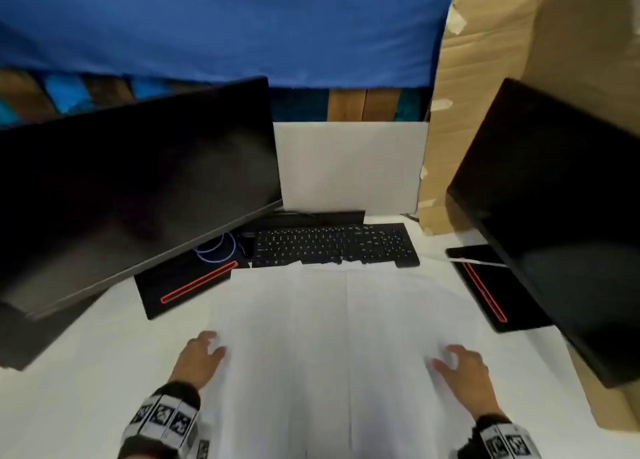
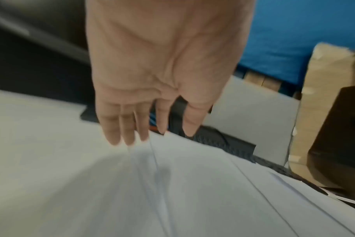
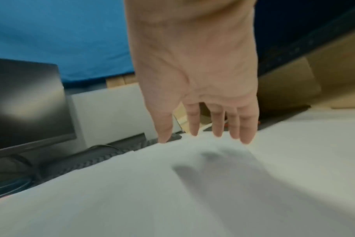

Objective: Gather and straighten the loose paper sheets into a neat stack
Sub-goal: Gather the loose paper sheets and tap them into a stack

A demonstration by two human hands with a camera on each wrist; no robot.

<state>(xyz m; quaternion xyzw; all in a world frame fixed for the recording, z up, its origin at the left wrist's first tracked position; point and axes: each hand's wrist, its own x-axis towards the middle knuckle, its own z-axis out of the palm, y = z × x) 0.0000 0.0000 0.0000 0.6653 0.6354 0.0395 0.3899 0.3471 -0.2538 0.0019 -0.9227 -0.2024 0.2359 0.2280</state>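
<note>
Where the white counter [image 1: 69, 372] fills the lower half of the head view, the loose paper sheets [image 1: 346, 337] lie spread across its middle, their edges overlapping in long lines that run from the bottom of the frame up toward the keyboard [image 1: 332, 244]; the topmost edges of the sheets touch or cover the keyboard's near rim. The left hand [image 1: 199, 358] sits at the lower left of the sheets, palm down; in the left wrist view its fingers [image 2: 113, 128] are straight and held close together, the thumb a little apart, with the tips just over the paper, though blur makes it hard to say whether they touch. The right hand [image 1: 464, 372] sits at the lower right of the sheets; in the right wrist view its fingers [image 3: 247, 128] are straight and slightly spread, tips at the paper's surface, a shadow below them; neither hand holds anything. A dark monitor [image 1: 131, 188] tilts across the left of the head view; a second dark monitor [image 1: 554, 216] stands at the right edge; brown cardboard [image 1: 519, 60] rises in the upper right, and blue cloth [image 1: 207, 26] covers the top of the frame.
</note>
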